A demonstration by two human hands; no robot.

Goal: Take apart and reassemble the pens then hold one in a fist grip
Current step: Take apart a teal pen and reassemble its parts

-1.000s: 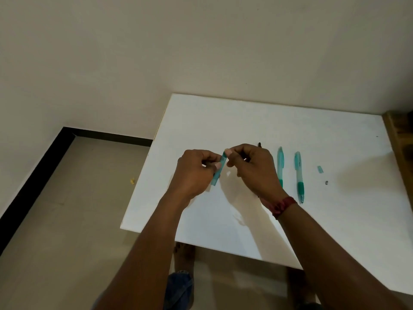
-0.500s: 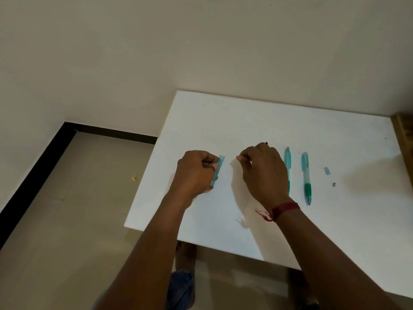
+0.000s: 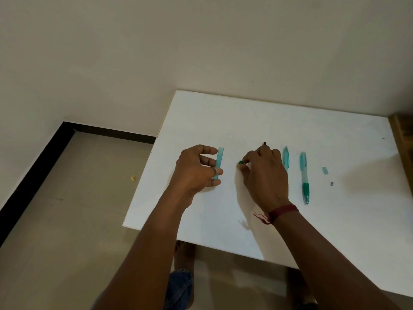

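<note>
A pale teal pen barrel [image 3: 220,158] lies on the white table [image 3: 245,117], its near end under the spread fingertips of my left hand [image 3: 194,170]. My right hand [image 3: 263,175] pinches a small dark green pen piece [image 3: 241,162] between thumb and forefinger, low over the table. A dark tip [image 3: 265,143] pokes out beyond that hand; the rest of that part is hidden. To the right lie a teal pen [image 3: 285,157], partly covered by my right hand, and a whole teal pen with a green grip [image 3: 304,175].
A small teal cap piece [image 3: 324,170] and a tiny grey part [image 3: 331,184] lie right of the pens. A wooden edge [image 3: 402,130] borders the table on the right. The table's left edge drops to a tiled floor with a yellow scrap [image 3: 133,178].
My hands pulled apart and lowered to the table. The left hand set the barrel down and spread its fingers. The right hand carried the small green piece off to the right.
</note>
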